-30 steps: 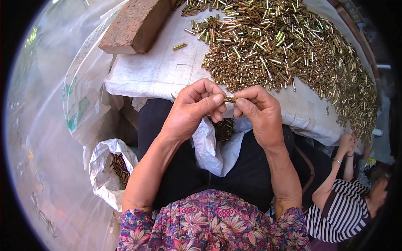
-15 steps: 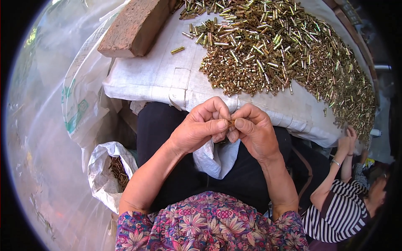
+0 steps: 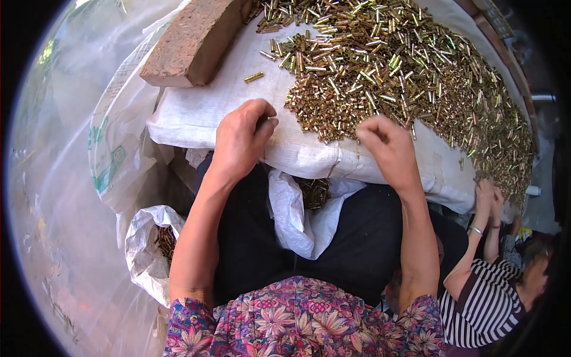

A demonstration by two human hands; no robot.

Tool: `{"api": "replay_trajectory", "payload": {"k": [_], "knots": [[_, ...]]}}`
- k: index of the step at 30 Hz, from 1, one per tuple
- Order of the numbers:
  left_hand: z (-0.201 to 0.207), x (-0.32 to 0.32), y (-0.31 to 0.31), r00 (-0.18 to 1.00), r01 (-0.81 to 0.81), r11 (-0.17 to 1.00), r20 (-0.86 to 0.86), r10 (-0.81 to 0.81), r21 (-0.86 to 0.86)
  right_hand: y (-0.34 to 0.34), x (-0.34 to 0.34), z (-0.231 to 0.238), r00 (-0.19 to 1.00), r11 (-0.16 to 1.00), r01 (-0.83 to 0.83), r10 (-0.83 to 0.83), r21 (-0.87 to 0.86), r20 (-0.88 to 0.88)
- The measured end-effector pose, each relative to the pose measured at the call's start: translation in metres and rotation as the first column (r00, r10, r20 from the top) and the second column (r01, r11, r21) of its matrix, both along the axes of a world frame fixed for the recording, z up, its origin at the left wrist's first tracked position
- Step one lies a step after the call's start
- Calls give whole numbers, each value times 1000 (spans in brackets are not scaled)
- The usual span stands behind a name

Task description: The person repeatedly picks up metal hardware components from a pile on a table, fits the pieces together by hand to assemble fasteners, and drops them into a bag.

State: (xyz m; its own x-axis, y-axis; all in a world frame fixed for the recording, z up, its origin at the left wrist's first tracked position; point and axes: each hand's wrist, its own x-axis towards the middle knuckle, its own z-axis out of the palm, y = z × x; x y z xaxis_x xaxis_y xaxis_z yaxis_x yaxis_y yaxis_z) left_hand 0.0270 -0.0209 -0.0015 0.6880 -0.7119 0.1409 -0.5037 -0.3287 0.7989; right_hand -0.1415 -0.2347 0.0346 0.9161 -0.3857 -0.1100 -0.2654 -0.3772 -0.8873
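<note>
A big heap of small brass tubes [image 3: 404, 77] covers a white woven sack [image 3: 202, 113] in front of me. My left hand [image 3: 241, 140] rests on the sack's bare near edge with its fingers curled in; whatever is inside them is hidden. My right hand [image 3: 389, 149] is at the heap's near edge, fingertips pinched together, with nothing visible in them. One loose brass tube [image 3: 253, 77] lies apart, above my left hand. Between my arms, an open white bag [image 3: 291, 220] on my lap holds more brass tubes [image 3: 313, 191].
A red brick [image 3: 193, 41] lies on the sack's far left corner. A second white bag [image 3: 146, 238] with brass pieces stands by my left elbow. Clear plastic sheeting [image 3: 65, 178] hangs at left. Another person in a striped shirt [image 3: 482, 303] works at lower right, hands [image 3: 489, 193] at the sack's edge.
My hands were together over my lap, pinching one brass piece between them. They have parted and moved up to the sack, the right one reaching the heap's edge.
</note>
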Motion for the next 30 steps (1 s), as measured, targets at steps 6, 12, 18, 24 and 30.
{"api": "replay_trajectory", "payload": {"k": [6,12,18,24,30], "knots": [[-17,20,-28,956,-56,973,292,-12,223,-23,74,-25,988,813,56,37,-580,148],[-27,22,-37,956,-74,971,294,3,228,-24,103,-37,995,493,-86,80,-866,-53],[-28,25,-39,960,-66,975,280,4,214,-24,106,-35,997,587,-55,76,-808,-13],[-22,24,-30,961,-52,997,273,34,59,-14,74,-30,991,947,24,20,-322,133],[1,3,-14,709,-46,924,-665,-237,-379,23,33,-14,979,944,29,-93,329,181]]}}
